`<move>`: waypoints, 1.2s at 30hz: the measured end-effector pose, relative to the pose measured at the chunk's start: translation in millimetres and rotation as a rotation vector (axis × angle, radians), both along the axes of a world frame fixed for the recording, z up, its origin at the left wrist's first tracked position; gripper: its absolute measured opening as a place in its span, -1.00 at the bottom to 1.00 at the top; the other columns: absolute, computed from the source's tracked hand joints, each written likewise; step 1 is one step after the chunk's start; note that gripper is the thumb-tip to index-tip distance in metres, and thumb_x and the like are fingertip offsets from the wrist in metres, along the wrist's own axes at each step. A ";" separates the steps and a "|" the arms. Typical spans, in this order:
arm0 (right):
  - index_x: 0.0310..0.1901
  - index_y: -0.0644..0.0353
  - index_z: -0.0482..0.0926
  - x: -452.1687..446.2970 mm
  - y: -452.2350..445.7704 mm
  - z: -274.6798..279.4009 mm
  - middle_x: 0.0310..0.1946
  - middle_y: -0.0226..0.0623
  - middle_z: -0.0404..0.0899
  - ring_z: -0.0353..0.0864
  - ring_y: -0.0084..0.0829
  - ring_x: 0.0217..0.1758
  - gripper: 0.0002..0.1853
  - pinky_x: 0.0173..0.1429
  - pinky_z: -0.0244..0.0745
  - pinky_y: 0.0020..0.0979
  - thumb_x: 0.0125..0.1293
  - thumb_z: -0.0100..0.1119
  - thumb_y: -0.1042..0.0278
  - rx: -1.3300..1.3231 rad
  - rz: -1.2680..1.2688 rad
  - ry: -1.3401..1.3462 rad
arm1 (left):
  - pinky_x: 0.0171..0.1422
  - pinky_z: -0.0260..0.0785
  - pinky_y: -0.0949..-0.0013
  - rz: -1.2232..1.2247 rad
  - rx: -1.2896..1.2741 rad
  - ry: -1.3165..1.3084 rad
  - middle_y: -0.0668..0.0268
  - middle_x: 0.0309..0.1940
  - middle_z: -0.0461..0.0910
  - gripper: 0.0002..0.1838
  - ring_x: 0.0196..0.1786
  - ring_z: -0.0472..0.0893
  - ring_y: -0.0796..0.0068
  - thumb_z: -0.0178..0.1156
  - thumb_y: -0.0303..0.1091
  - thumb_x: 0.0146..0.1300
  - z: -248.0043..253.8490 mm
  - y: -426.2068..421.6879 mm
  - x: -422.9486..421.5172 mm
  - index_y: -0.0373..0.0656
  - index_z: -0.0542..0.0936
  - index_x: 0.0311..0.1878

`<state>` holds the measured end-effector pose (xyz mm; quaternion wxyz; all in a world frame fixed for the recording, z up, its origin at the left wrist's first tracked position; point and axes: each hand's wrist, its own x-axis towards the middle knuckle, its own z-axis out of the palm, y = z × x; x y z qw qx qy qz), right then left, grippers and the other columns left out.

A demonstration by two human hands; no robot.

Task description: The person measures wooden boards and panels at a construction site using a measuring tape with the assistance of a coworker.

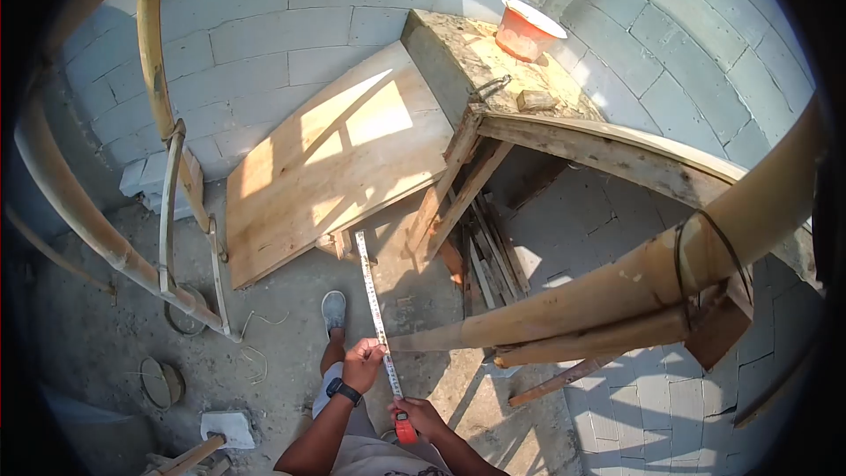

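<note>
A white tape measure blade (pixel 372 293) runs out from my body toward the plywood sheet (pixel 339 154), its far end near a small wooden piece under the sheet's lower edge. My left hand (pixel 363 364), with a black watch at the wrist, pinches the blade partway along. Lower and to the right, my right hand (pixel 419 417) is closed around the red tape measure case (pixel 405 428). The blade between both hands looks taut. A thick bamboo pole (pixel 564 304) reaches in from the right, its far end close to my left hand.
An orange-rimmed bucket (pixel 527 31) and a wood block (pixel 536 100) sit on the raised platform (pixel 441 51). Bamboo framing (pixel 79 203) stands at left. Timber bracing (pixel 454 181) supports the middle. Round containers (pixel 161 383) and a white block (pixel 229 429) lie on the floor.
</note>
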<state>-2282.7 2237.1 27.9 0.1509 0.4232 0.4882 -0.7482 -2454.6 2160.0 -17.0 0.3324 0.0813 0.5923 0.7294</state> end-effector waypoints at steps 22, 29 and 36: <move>-0.11 0.35 0.69 -251.7 193.3 29.0 -0.38 -0.35 0.68 0.60 -0.58 -0.35 -0.65 -0.23 0.48 -0.49 0.47 0.16 0.15 -0.020 -0.061 -0.267 | -0.35 0.44 0.51 0.144 -0.102 -0.276 0.29 -0.33 0.67 -0.95 -0.38 0.60 0.58 0.20 -0.45 0.33 3.1 245.4 -579.6 -0.13 0.54 -0.17; -0.15 0.31 0.72 -272.0 234.6 -43.5 -0.41 -0.35 0.67 0.60 -0.55 -0.35 -0.67 -0.20 0.50 -0.43 0.48 0.14 0.17 0.122 -0.117 -0.132 | -0.41 0.40 0.42 -0.041 -0.326 -0.123 0.38 -0.44 0.64 -0.85 -0.47 0.56 0.57 0.17 -0.35 0.36 -32.6 330.9 -537.2 -0.22 0.63 -0.17; -0.24 0.27 0.74 -397.1 306.7 -75.4 -0.47 -0.28 0.68 0.63 -0.52 -0.35 -0.66 -0.18 0.49 -0.38 0.41 0.15 0.13 0.391 -0.054 -0.106 | -0.35 0.46 0.45 -0.274 -0.328 -0.357 0.31 -0.31 0.67 -0.79 -0.39 0.62 0.55 0.16 -0.25 0.44 -82.2 339.5 -463.1 -0.19 0.61 -0.07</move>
